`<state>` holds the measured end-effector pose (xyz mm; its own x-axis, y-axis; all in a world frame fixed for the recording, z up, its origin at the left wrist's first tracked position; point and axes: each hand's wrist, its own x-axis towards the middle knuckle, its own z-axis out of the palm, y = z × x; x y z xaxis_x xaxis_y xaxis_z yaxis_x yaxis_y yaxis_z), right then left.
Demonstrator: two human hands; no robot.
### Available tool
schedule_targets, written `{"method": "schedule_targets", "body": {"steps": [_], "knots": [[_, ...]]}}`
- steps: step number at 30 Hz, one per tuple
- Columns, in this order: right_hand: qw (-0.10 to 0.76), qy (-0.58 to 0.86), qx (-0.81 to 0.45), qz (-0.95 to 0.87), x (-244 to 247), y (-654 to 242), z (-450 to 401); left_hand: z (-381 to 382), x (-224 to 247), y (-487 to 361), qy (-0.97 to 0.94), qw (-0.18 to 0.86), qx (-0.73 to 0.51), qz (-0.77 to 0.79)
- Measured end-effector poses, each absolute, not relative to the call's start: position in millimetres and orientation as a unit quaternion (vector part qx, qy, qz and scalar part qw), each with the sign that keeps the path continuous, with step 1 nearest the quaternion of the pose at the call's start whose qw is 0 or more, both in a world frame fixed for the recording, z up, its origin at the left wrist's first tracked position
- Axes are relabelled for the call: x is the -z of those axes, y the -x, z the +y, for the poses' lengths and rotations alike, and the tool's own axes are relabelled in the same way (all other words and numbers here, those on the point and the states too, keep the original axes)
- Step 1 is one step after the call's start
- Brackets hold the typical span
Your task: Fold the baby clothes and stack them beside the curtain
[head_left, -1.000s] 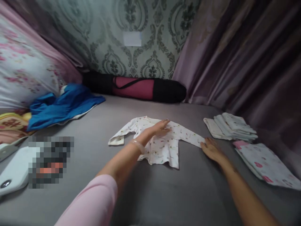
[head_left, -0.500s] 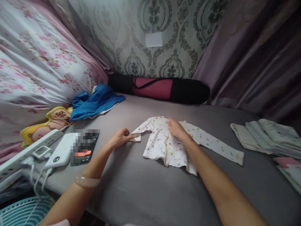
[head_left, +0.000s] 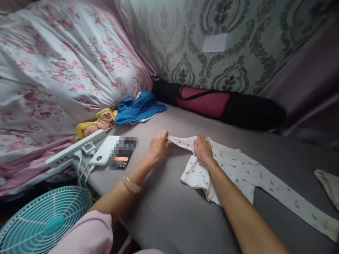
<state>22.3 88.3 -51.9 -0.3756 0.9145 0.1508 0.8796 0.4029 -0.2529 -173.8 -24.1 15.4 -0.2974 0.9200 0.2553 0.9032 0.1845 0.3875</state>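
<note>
A small white long-sleeved shirt [head_left: 230, 162] with a tiny scattered print lies spread on the grey bed sheet [head_left: 169, 208]. My left hand [head_left: 159, 144] is closed on the end of its left-hand sleeve, which is drawn out straight and slightly twisted. Flat on the shirt near that shoulder rests my right hand [head_left: 203, 150], fingers stretched out and pressing the cloth. The other sleeve reaches out to the right edge of the view. Part of the shirt's body is covered by my right forearm.
To the left lie a phone [head_left: 123, 153], a white power bank [head_left: 106, 151] with cables and a power strip [head_left: 75, 148]. Behind are blue cloth [head_left: 140, 108], a yellow cushion [head_left: 95, 125] and a long black-and-red bag [head_left: 203, 102]. A teal fan [head_left: 53, 222] stands lower left.
The view has swung left, bringing the fan further in. My left hand has pulled the sleeve out straighter, and my right hand now lies near that sleeve's shoulder.
</note>
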Motion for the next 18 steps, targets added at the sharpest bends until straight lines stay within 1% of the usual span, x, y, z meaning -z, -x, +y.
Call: {"method": "schedule_targets", "body": {"steps": [2, 4, 8, 11, 15, 18], "knots": [[0.134, 0.544, -0.063, -0.826, 50, -22, 86, -18, -16, 180, -0.596, -0.012, -0.246, 0.764], [0.132, 0.546, -0.060, -0.825, 47, -21, 84, -15, -10, 191, -0.615, -0.007, -0.227, 0.755], [0.112, 0.548, -0.057, -0.827, 44, -20, 80, -22, 8, 216, -0.652, 0.065, -0.128, 0.744], [0.098, 0.547, -0.052, -0.829, 43, -19, 78, -26, 10, 226, -0.663, 0.106, -0.120, 0.731], [0.102, 0.547, -0.058, -0.829, 42, -19, 78, -9, 3, 222, -0.549, 0.089, -0.168, 0.814], [0.102, 0.546, -0.059, -0.830, 41, -19, 77, 12, 1, 213, -0.492, 0.102, -0.135, 0.854]]}}
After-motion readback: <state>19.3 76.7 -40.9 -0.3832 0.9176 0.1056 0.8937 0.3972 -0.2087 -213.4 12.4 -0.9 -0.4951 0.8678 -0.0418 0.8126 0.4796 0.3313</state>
